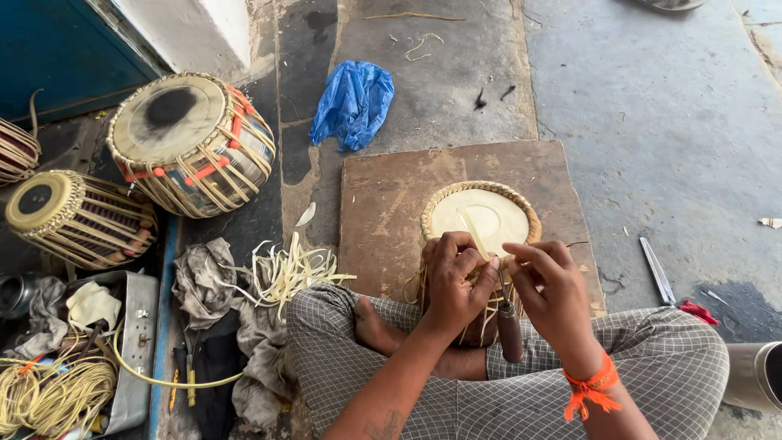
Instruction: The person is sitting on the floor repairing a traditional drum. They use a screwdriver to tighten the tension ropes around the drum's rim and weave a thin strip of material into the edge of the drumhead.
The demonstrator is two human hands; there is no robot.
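Where the floor meets the blue wall at its far left corner, two finished drums lie on their sides: a small strapped drum (77, 216) and, just right of it, a larger drum (191, 143) with a dark centre spot. Near the floor's left edge, a metal tray (138, 342) holds coiled pale strips. A blue plastic bag (352, 103) lies farther right, toward the far edge. A loose bundle of pale strips (285, 273) rests beside the person's knee. On the brown board (383, 204) at the floor's centre stands the unfinished drum (481, 213), braced against the person's foot. The left hand (456, 281) is clamped on the drum's near rim and a pale strap (475, 235). The right hand (550, 289) pinches the strap's lower end, close beside the left. A metal tool (656, 270) lies on the floor to the right.
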